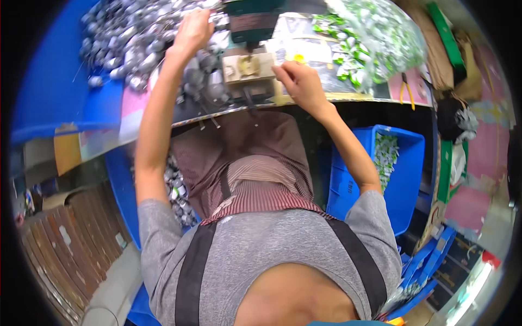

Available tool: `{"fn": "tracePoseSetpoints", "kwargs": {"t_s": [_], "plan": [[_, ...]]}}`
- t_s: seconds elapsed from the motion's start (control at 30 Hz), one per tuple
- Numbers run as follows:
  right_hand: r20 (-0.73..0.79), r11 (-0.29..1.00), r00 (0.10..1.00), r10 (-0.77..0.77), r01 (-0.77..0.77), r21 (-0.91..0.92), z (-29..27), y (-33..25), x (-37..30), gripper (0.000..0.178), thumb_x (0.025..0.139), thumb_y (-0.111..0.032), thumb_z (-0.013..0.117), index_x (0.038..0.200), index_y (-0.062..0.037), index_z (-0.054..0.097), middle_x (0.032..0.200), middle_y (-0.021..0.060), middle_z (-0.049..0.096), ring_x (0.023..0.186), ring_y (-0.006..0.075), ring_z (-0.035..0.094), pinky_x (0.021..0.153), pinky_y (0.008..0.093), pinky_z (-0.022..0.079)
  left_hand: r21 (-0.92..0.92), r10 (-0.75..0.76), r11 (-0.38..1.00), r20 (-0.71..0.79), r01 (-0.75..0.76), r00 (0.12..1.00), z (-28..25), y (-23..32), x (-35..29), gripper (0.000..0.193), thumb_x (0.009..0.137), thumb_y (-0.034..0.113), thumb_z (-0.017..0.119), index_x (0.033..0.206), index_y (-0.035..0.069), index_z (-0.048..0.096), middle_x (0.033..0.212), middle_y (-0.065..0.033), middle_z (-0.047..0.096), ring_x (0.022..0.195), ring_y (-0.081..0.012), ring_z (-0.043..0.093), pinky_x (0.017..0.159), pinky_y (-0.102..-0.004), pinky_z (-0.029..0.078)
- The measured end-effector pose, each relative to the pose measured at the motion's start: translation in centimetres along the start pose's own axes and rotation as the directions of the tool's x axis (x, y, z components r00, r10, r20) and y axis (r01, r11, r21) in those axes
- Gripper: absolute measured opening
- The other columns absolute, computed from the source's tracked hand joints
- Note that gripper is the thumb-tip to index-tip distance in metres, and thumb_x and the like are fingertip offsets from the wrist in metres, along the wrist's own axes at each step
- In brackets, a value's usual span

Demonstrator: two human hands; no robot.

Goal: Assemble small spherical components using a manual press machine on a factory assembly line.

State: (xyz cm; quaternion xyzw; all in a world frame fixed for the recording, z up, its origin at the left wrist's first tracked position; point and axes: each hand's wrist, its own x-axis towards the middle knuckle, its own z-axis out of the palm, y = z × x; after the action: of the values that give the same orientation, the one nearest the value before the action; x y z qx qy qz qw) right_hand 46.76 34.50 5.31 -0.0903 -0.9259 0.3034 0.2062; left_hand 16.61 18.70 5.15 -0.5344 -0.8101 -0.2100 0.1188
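Person's left hand (192, 35) is over the heap of rounded silver-grey parts with thin wire leads (128, 41), far left of the worktable (135, 104). Fingers bent and close together, tips blurred; can't tell if they pinch a part.

Right hand (302, 82) is loosely fisted just beside the right end of the pale rectangular block (265, 66). Fingers curled toward palm, thumb and index nearest the block; can't tell if touching it or pinching anything.

Block sits near the front table edge, directly under the dark green machine head (251, 20); yellowish insert (249, 64) in its middle. Small bright yellow round piece (298, 57) lies behind the right hand.

Right side of table: loose green-and-white small parts (348, 54), clear plastic bag (396, 46) of similar ones, yellow-handled pliers (406, 92) at the edge.

Below: blue plastic bin on the right (341, 175) with green-and-white pieces, blue plastic bin on the left (120, 187) with grey parts.
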Motion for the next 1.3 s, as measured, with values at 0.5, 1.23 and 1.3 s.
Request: {"fn": "tracePoseSetpoints", "kwargs": {"t_s": [0.5,1.23,1.3], "plan": [[-0.173,0.719,0.977,-0.125,-0.031,-0.694,-2.8,16.0,7.9,0.028,0.088,-0.013,0.067,0.113,-0.0021,0.062,0.106,0.0234,0.066,0.106,0.0398,0.062,0.089,0.0481,0.053,0.314,0.102,0.947,-0.508,0.074,0.855,-4.1,-0.6,1.4,0.023,0.083,0.016,0.072,0.104,0.008,0.073,0.092,-0.0164,0.071,0.086,-0.0373,0.069,0.073,-0.0445,0.054],[-0.414,0.978,0.894,-0.173,0.206,0.035,5.7,-3.7,0.3,0.015,0.086,-0.004,0.077,0.098,-0.0028,0.068,0.1,0.0081,0.063,0.085,0.0209,0.066,0.072,0.0318,0.055,-0.877,-0.44,-0.338,0.469,0.343,0.766,-1.8,14.5,-11.3,0.023,0.1,0.015,0.063,0.116,-0.001,0.06,0.091,-0.0111,0.07,0.065,-0.0135,0.066,0.059,-0.0239,0.056],[-0.365,0.955,0.886,-0.287,0.236,-0.18,5.9,-3.5,0.8,0.016,0.083,-0.007,0.079,0.096,-0.0042,0.07,0.099,0.0067,0.065,0.089,0.0257,0.066,0.072,0.0344,0.055,-0.888,-0.474,-0.291,0.456,0.355,0.753,-1.7,14.4,-11.5,0.021,0.099,0.014,0.065,0.113,-0.001,0.061,0.089,-0.0096,0.07,0.065,-0.0123,0.065,0.058,-0.0236,0.055]]}}
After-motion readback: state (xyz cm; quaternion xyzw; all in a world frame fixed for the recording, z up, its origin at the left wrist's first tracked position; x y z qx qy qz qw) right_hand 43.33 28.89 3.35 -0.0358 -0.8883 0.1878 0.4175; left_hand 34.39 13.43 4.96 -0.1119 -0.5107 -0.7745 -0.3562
